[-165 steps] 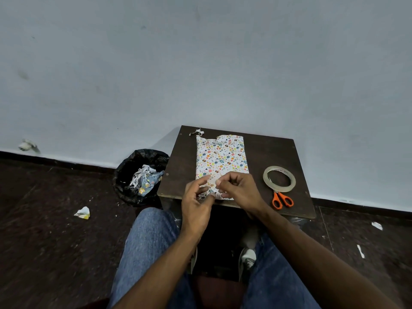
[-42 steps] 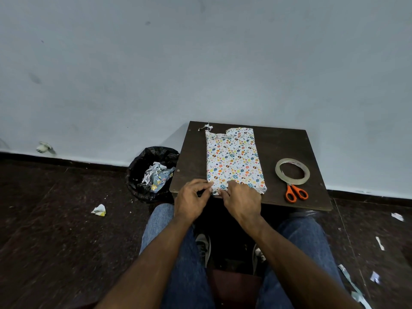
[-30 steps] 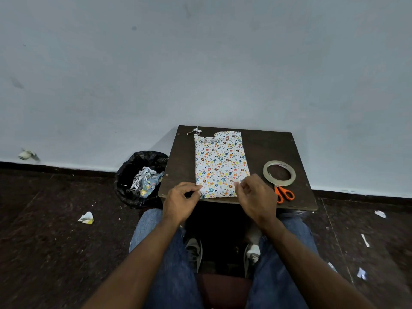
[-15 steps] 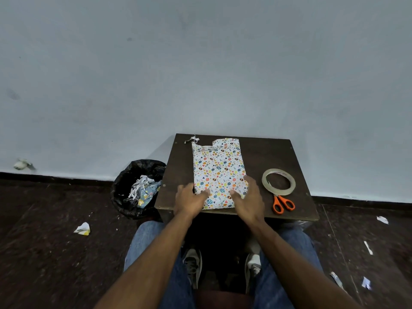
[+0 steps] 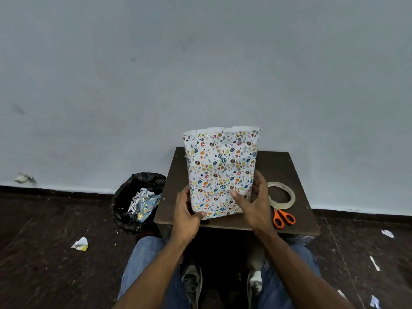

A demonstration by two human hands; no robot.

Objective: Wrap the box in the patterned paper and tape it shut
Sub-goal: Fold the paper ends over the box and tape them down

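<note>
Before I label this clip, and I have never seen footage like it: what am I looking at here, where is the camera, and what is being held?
There is no machine here. A seated person wears a camera on the head, so the picture looks forward and down over their own arms and knees.

Both hands grip a box wrapped in patterned paper and hold it tilted up on its near end: the left hand at its lower left corner, the right hand at its lower right, thumb across the front. The paper's top edge looks ragged and unsealed.

On the small dark table lie a tape roll and orange scissors, to the right of the box. Left of the table stands a black bin with paper scraps in it, and more scraps lie on the floor.
</note>
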